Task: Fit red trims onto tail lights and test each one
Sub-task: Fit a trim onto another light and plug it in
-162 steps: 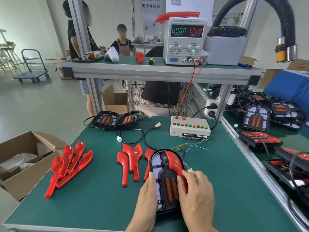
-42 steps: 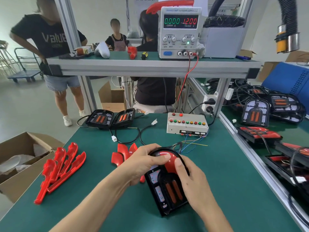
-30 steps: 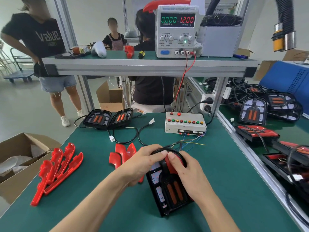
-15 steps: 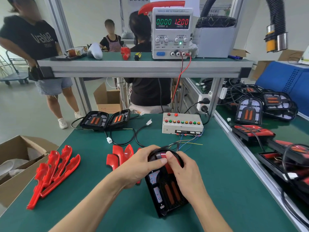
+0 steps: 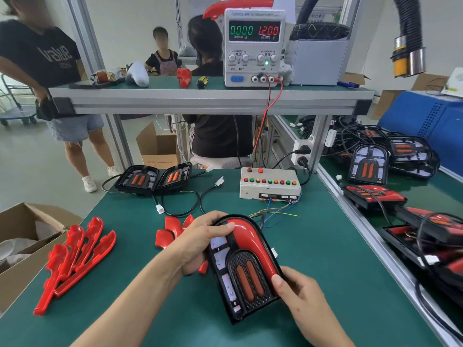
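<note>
A black tail light [image 5: 244,274] lies on the green bench in front of me, with a glossy red trim [image 5: 253,242] along its right side and top arch. My left hand [image 5: 200,242] grips the light's upper left edge, thumb on the top of the trim. My right hand [image 5: 298,294] holds the lower right corner, thumb pressing the trim's lower end. Loose red trims [image 5: 170,234] lie just left of the light, partly hidden by my left hand. A bigger pile of red trims [image 5: 75,259] sits further left.
A button test box [image 5: 269,185] with coloured wires stands behind the light. Two more tail lights [image 5: 152,179] with cables lie at the back left. A power supply [image 5: 254,43] sits on the shelf. Finished lights [image 5: 373,194] fill the right bench. A cardboard box [image 5: 22,244] stands left. People stand beyond.
My right hand has slid from the top arch of the trim down to its lower right end. My left hand stays at the top left of the light.
</note>
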A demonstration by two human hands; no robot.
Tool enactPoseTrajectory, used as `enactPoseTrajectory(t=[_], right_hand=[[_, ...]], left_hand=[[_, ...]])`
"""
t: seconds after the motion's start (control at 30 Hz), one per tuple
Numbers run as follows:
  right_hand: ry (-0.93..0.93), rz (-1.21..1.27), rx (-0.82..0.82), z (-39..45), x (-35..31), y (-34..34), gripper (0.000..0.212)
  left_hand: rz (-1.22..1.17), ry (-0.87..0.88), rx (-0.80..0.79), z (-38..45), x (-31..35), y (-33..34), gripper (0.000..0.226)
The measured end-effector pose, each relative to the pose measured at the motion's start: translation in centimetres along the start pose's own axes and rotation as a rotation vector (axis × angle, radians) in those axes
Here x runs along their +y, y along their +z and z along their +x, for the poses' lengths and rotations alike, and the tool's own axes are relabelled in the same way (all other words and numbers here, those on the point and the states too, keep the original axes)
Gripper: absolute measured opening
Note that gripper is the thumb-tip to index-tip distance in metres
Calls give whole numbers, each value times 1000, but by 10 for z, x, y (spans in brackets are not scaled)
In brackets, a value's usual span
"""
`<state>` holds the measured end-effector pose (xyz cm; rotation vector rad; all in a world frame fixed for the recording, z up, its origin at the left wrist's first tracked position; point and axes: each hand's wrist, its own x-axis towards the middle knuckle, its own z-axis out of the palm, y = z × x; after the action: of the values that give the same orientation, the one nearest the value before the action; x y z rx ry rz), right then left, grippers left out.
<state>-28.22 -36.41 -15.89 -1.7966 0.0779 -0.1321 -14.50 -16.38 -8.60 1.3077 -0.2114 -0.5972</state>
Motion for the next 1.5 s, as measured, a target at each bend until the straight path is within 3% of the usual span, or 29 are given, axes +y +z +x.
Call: enactPoseTrajectory(t=[0.17,0.4,0.5,0.67,0.73,0.87,0.97,1.1,1.3,1.5], right_hand=[[-28,-43,87,-4,8,9,27],[-15,-48,146,-7,11,13,29],[26,2,225,-4,12,14,27],[135,124,312,2,19,12,21],[143,146,343,4,21,13,20],[136,108,402,6,18,20,18],[129,33,423,4,15,23,16],[127,-66,431,3,12,25,9],[165,-23,403,1,7,24,17],[186,51,364,1,3,22,16]], left_hand=[[27,36,-27,0,-5,-3,39],[103,59,32,4,-13,1,33],[152,121,181,6,-20,9,22],[321,384,416,-12,-25,-6,6],[437,410,497,-30,-26,-27,9],[933,365,866,-73,-22,-89,10],[1333,171,1029,-97,-17,-137,11],[1604,-95,961,-101,-15,-165,26],[1737,-251,848,-75,-14,-168,33],[1804,-262,896,-62,-22,-170,40]])
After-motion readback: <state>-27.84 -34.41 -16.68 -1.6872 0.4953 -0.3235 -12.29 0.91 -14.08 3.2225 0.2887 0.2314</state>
